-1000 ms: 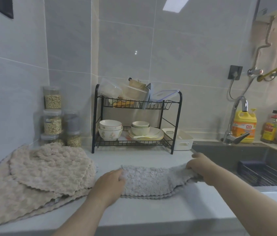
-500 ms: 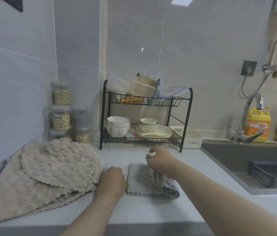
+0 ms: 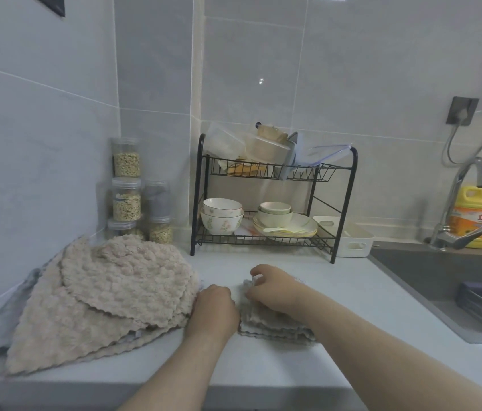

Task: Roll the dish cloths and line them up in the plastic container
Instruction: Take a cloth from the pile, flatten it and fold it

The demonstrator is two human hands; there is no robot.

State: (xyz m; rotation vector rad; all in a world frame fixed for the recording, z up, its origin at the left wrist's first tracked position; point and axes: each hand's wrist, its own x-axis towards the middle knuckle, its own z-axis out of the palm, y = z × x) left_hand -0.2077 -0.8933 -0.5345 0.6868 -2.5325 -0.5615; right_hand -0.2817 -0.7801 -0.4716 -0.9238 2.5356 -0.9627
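Note:
A grey dish cloth [image 3: 266, 326] lies folded on the counter in front of me. My right hand [image 3: 272, 287] lies over it and pinches its far left corner with curled fingers. My left hand [image 3: 214, 310] rests at the cloth's left edge, fingers curled down; whether it grips the edge is hidden. A pile of beige dish cloths [image 3: 109, 292] lies spread at the left. The white plastic container [image 3: 349, 241] stands behind the rack's right leg, next to the sink.
A black two-tier dish rack [image 3: 272, 203] with bowls and plates stands at the back. Stacked jars [image 3: 125, 188] fill the corner. The sink [image 3: 447, 280] opens at the right, with a tap [image 3: 465, 203] and yellow detergent bottle [image 3: 477, 215] behind it.
My right hand carried the cloth's right end over to the left, folding the cloth onto itself, and now presses down near its left corner. My left hand stayed at the left edge.

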